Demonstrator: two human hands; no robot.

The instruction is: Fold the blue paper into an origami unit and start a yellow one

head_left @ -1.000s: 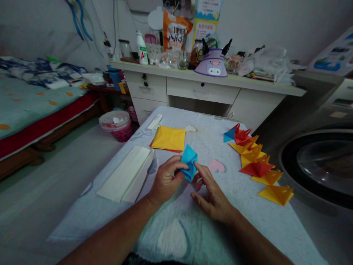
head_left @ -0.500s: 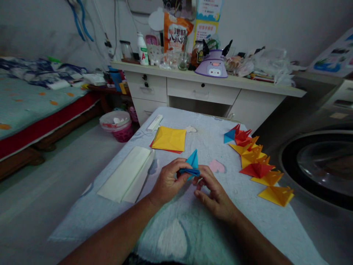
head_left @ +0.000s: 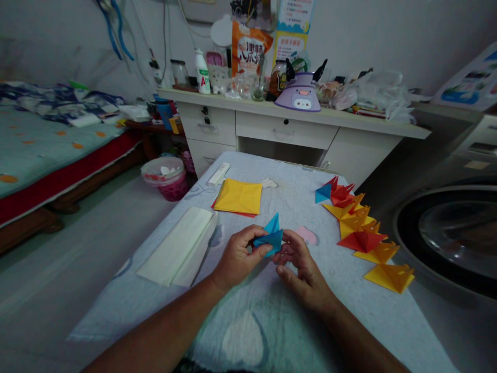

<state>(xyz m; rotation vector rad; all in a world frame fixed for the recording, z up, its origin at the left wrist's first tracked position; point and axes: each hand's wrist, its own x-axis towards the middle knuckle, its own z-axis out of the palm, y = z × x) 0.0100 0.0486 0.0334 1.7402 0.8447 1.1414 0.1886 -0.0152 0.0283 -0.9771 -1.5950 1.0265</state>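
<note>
Flattened since a second ago, the blue paper (head_left: 269, 238) is now a compact pointed fold, which suggests the crease is closing. It sits at centre frame just above the desk (head_left: 334, 305), pinched between the left hand (head_left: 236, 255) and right hand (head_left: 302, 265). Beyond lies a stack of yellow sheets (head_left: 238, 197). A row of folded pieces (head_left: 363, 235) runs down the right, well apart and blocking nothing.

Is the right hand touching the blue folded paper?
Touching. In the head view, the right hand pinches the blue folded paper at its right edge with its fingertips; no gap shows.
</note>
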